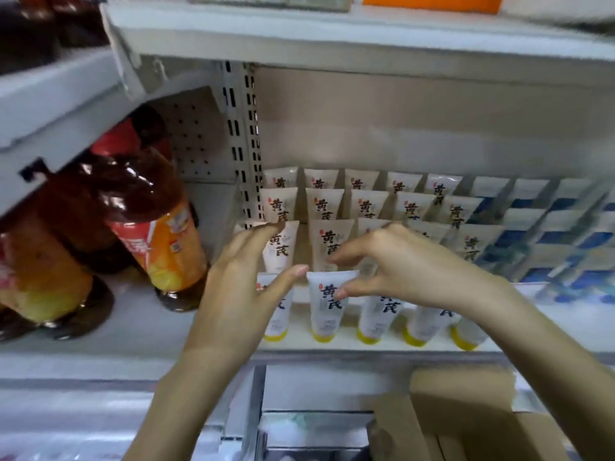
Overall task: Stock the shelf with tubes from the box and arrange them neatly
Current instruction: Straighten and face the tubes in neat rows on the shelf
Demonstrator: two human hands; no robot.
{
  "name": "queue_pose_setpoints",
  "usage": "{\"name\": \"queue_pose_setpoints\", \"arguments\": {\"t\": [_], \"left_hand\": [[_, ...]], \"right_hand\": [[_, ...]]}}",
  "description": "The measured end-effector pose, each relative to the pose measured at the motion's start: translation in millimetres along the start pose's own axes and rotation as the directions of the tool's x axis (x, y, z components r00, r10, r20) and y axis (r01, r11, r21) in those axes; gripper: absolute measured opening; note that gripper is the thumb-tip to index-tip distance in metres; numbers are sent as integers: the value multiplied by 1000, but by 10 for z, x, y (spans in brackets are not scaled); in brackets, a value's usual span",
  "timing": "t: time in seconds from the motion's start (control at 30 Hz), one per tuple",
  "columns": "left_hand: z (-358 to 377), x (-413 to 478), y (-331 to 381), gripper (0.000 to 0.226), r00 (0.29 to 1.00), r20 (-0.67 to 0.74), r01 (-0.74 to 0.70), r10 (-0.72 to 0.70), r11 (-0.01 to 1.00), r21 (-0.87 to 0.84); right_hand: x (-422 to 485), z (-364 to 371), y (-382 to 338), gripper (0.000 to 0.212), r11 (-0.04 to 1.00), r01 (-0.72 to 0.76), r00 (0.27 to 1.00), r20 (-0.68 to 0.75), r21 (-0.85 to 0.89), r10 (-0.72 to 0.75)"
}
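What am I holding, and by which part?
Left hand holds nothing. Right hand has its thumb on the second front-row tube at its flat top; grip unclear.

- a white metal shelf (139, 331) runs across the view, its front lip pale and flat.
- white plastic tubes with yellow caps (327, 311) and black characters stand cap-down on it in four rows, one behind another; the front row of five stands at the lip.
- just right of the tubes, blue-and-white cardboard boxes (545, 227) stand in similar rows, blurred.
- to the left, large plastic bottles of brown liquid with red-and-orange labels (156, 234) stand close together.
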State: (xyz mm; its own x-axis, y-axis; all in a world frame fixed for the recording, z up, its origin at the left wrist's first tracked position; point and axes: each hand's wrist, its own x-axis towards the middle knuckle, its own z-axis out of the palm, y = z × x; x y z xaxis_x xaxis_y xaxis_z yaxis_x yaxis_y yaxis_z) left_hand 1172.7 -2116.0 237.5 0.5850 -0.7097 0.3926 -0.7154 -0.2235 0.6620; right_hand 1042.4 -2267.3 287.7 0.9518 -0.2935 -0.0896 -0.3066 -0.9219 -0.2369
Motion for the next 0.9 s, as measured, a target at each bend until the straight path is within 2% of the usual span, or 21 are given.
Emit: {"name": "queue_pose_setpoints", "arguments": {"t": [0.17, 0.3, 0.47, 0.67, 0.73, 0.83, 0.9], "left_hand": [[187, -88, -52, 61, 991, -104, 61, -80, 982, -178], [339, -163, -82, 68, 970, -134, 147, -205, 924, -354], [469, -264, -142, 83, 944, -139, 193, -300, 840, -507], [573, -411, -332, 84, 928, -65, 241, -366, 726, -644], [634, -449, -488, 75, 923, -15, 277, -384, 690, -669], [694, -480, -640, 46, 914, 85, 333, -397, 613, -717], [705, -495, -694, 39, 917, 131, 352, -376, 613, -707]], "right_hand": [[100, 106, -26, 39, 999, -6, 1000, -4, -42, 5], [127, 139, -23, 32, 999, -13, 1000, 8, -46, 13], [144, 149, -47, 29, 998, -14, 1000, 20, -59, 15], [157, 132, -54, 26, 997, -44, 998, 46, -56, 47], [164, 138, -63, 26, 996, -49, 997, 58, -71, 53], [175, 167, -98, 27, 992, -37, 997, 68, -122, 46], [179, 195, -125, 25, 985, -31, 997, 63, -169, 42]]}}
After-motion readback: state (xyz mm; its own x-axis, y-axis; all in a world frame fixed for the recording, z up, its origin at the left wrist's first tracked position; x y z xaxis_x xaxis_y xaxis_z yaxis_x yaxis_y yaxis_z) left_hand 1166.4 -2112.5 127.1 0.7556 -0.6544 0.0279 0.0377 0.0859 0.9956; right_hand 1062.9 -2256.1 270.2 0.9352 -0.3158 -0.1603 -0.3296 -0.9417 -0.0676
